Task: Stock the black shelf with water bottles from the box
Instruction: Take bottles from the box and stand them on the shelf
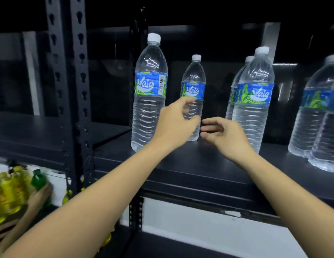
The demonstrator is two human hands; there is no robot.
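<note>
Several clear water bottles with blue labels and white caps stand upright on the black shelf. One tall bottle stands at the front left. A second bottle stands farther back, in the middle. My left hand is in front of this middle bottle, fingers spread around its lower half, blurred; whether it touches is unclear. My right hand hovers just right of that bottle with its fingers apart and nothing in it. Two more bottles stand to the right. The box is not in view.
Further bottles stand at the right edge of the shelf. A perforated black upright divides this shelf from the bay on the left. At the lower left another person's hand holds yellow and green bottles.
</note>
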